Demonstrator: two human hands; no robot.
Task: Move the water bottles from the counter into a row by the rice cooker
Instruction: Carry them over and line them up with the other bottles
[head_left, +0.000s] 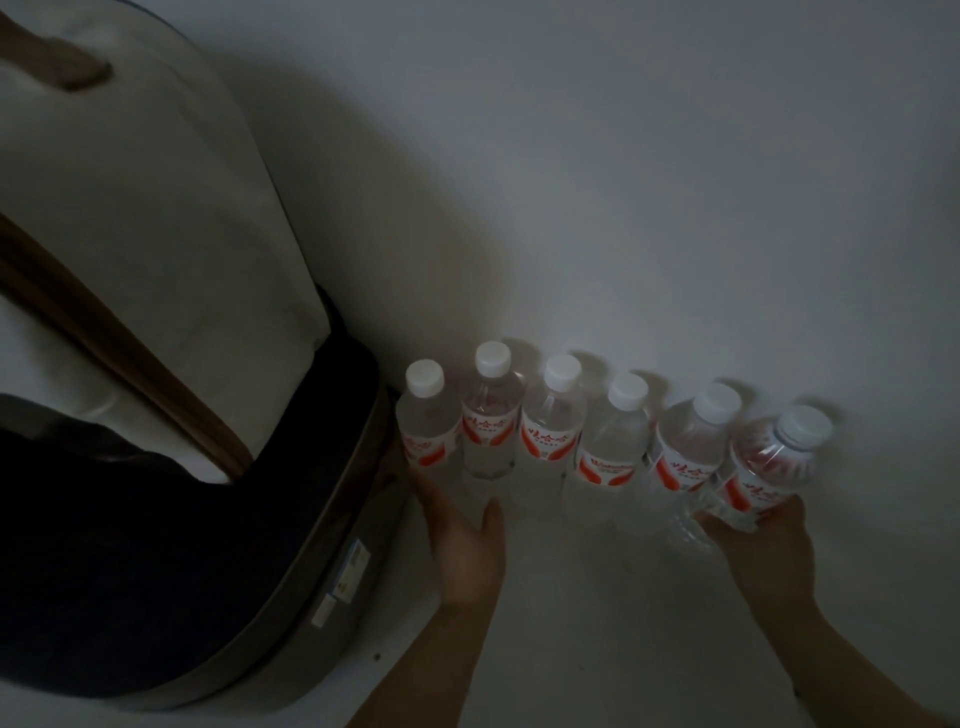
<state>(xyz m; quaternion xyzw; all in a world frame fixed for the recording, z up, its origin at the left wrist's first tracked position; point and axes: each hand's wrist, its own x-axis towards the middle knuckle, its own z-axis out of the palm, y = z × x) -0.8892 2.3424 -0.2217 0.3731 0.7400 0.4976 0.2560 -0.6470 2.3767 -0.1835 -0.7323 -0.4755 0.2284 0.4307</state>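
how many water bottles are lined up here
6, in a row along the wall right of the rice cooker: bottle one, two, three, four, five, and six, tilted in the right hand.

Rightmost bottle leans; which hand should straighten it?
Right. The right hand already grips the base of the rightmost bottle; the left hand sits by the bottle nearest the rice cooker.

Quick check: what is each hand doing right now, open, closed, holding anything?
Left hand: open, fingers against the base of the leftmost bottle.
Right hand: closed around the rightmost bottle.
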